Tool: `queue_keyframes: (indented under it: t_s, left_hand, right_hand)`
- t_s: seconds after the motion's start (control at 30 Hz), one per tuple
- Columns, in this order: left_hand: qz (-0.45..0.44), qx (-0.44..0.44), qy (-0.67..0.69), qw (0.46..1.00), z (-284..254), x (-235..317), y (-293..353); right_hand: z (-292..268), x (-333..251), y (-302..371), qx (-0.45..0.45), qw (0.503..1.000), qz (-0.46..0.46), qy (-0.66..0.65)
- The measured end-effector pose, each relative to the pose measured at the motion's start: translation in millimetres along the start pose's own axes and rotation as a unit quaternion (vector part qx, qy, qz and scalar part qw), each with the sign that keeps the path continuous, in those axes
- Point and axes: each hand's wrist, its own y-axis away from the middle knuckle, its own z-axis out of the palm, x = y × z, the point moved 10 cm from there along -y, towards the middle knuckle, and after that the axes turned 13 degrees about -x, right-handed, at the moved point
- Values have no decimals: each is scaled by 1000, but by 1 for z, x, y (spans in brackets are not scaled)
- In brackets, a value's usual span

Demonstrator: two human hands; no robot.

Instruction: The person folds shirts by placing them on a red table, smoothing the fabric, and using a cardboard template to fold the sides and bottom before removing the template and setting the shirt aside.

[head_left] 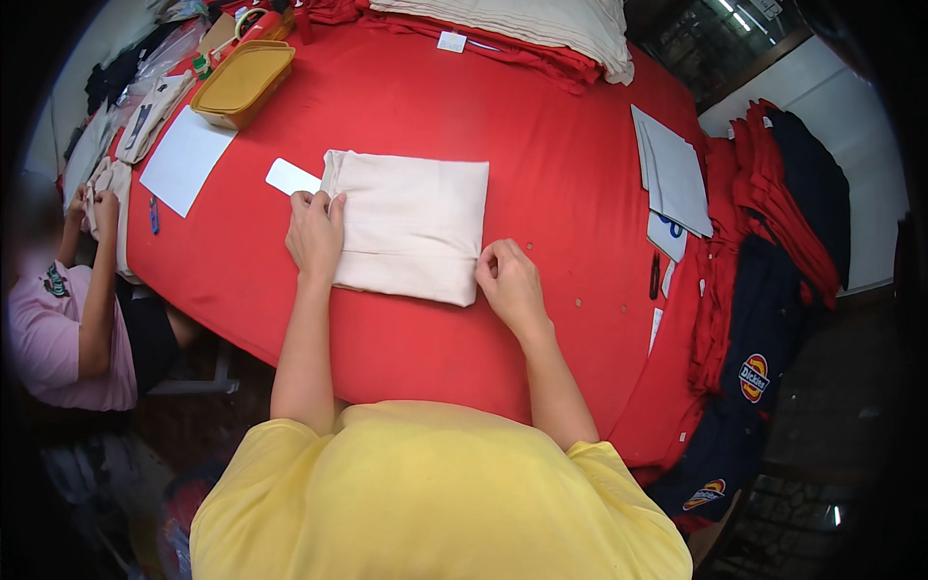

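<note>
A cream garment [411,217], folded into a neat rectangle, lies flat before me on the red cloth of the table [387,106]. At its upper left a white card with rounded corners [291,177] sticks out, its other end hidden. My left hand [316,232] has curled fingers closed on the garment's left edge, right beside the card. At the lower right edge my right hand [510,283] pinches the cloth between thumb and fingers. A crosswise fold line runs over the garment's lower part.
A mustard plastic tub [244,82] and white paper [187,159] lie left. Grey-white sheets [672,174] and a dark slim tool [654,276] lie right, near stacked red and navy garments [744,338]. Folded cream cloth [522,24] is stacked at the back. A co-worker [72,309] handles cloth at left.
</note>
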Motion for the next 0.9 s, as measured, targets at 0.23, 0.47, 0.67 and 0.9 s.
queue_keyframes:
  t_s: [0.23,0.47,0.67,0.9]
  left_hand:
    - [8,-6,44,999,0,-3,0]
    - [18,-171,68,983,11,-1,23]
    - [28,-173,83,981,14,29,69]
    - [97,-193,78,973,-28,39,61]
  right_hand:
    - [-4,29,-19,25,956,108,-273]
    - [-22,-16,-54,-27,993,55,96]
    - [23,-19,-68,35,972,37,231]
    - [7,-34,-68,40,965,30,259]
